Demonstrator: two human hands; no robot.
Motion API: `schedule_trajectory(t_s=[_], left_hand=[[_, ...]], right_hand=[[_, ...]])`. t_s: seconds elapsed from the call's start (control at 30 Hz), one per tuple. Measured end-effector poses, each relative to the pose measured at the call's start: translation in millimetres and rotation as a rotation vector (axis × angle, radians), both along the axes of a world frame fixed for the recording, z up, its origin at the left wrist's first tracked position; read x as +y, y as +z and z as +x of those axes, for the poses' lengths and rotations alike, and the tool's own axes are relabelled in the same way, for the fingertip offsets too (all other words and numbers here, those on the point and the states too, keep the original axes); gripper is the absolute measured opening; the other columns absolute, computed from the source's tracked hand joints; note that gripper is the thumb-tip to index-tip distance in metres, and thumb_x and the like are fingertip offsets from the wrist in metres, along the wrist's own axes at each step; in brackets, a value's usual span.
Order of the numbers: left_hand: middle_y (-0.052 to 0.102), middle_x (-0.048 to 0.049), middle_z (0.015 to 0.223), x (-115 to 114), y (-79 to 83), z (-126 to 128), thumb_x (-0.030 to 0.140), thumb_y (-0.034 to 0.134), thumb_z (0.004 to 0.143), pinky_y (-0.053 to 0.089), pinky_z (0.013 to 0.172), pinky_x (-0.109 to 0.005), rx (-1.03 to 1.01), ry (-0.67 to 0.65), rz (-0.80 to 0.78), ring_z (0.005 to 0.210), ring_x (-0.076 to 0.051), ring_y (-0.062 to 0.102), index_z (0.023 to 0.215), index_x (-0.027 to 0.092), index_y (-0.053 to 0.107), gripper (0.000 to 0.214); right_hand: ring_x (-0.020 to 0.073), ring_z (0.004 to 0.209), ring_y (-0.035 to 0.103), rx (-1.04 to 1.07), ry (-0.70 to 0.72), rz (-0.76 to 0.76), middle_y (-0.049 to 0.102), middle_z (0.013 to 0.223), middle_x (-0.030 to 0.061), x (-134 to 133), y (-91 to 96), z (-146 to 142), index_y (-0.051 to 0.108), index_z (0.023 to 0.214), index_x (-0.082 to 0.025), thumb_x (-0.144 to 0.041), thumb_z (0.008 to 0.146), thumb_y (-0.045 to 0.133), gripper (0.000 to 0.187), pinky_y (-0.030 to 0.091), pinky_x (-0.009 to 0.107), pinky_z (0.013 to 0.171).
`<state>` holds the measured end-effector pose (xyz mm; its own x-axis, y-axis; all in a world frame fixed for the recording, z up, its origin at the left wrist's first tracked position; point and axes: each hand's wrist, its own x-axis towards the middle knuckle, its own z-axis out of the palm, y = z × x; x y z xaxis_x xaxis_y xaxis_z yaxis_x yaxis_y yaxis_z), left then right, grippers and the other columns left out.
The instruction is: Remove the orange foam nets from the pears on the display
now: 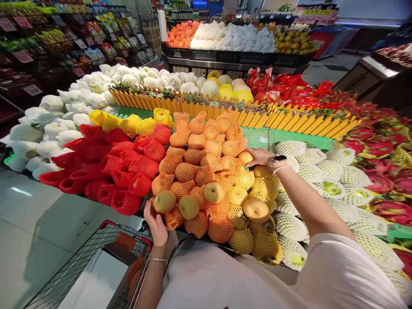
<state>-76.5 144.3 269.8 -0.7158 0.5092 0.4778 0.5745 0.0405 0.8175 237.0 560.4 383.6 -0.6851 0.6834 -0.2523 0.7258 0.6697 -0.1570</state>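
My right hand (258, 157) reaches across the fruit display with its fingers round a bare yellow-brown pear (245, 157) at the back of the pile. At the front left edge, my left hand (156, 224) has its fingers apart, close against another bare pear (164, 201); whether it touches is unclear. Several more bare pears lie on top, including a brown pear (188, 207) and a larger tan pear (255, 210). Beneath and behind them sit fruits in orange foam nets (186, 171). Yellow-netted fruits (265, 189) are below my right forearm.
Red-netted fruits (124, 176) lie left, white-netted fruits (333, 189) right, and dragon fruits (380, 180) farther right. A low orange picket fence (225, 112) crosses the display behind. A wire shopping cart (93, 246) with a white box (93, 279) stands front left.
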Motion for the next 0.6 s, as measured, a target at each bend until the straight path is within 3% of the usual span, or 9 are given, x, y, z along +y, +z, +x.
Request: schedule_trajectory(t_s=[0.17, 0.27, 0.37, 0.5, 0.6], left_hand=[[0.033, -0.0183, 0.146, 0, 1.7, -1, 0.046, 0.033, 0.097, 0.025, 0.115, -0.044, -0.008, 0.005, -0.028, 0.137, -0.026, 0.033, 0.143, 0.016, 0.032, 0.055], [0.032, -0.0184, 0.146, -1, 0.5, -2, 0.049, 0.033, 0.096, 0.025, 0.115, -0.044, -0.023, -0.002, -0.032, 0.138, -0.026, 0.032, 0.143, 0.016, 0.03, 0.057], [0.033, -0.0183, 0.146, 0, -1.5, -3, 0.049, 0.035, 0.096, 0.025, 0.115, -0.045, -0.004, -0.018, -0.028, 0.138, -0.027, 0.032, 0.143, 0.016, 0.03, 0.058], [0.033, -0.0183, 0.145, 3, -3.2, -1, 0.043, 0.037, 0.096, 0.024, 0.115, -0.047, 0.056, -0.024, -0.032, 0.138, -0.027, 0.03, 0.143, 0.017, 0.03, 0.055], [0.034, -0.0181, 0.144, 7, -5.4, -1, 0.041, 0.038, 0.096, 0.024, 0.115, -0.049, 0.075, 0.002, -0.033, 0.138, -0.028, 0.029, 0.143, 0.017, 0.031, 0.053]], right_hand=[[0.0369, 0.112, 0.055, -0.012, -0.016, 0.076, 0.063, 0.115, 0.0178, -5, -0.7, 4, 0.052, 0.125, -0.015, -0.047, 0.069, 0.07, 0.067, 0.027, 0.057, 0.104], [0.037, 0.108, 0.056, 0.033, -0.08, 0.222, 0.064, 0.112, 0.0175, -4, 22.1, 12, 0.051, 0.127, -0.015, -0.054, 0.074, 0.064, 0.067, 0.021, 0.06, 0.105], [0.0372, 0.108, 0.054, 0.21, -0.111, 0.397, 0.061, 0.116, 0.0176, -15, 56.2, 5, 0.049, 0.128, -0.016, -0.062, 0.076, 0.058, 0.07, 0.024, 0.059, 0.103], [0.0349, 0.105, 0.053, 0.396, 0.08, 0.447, 0.06, 0.114, 0.0164, -61, 88.3, -51, 0.049, 0.126, -0.016, -0.064, 0.074, 0.059, 0.071, 0.031, 0.053, 0.098], [0.0305, 0.099, 0.055, 0.372, 0.346, 0.309, 0.061, 0.111, 0.0136, -110, 82.5, -112, 0.051, 0.122, -0.016, -0.056, 0.075, 0.064, 0.063, 0.033, 0.049, 0.097]])
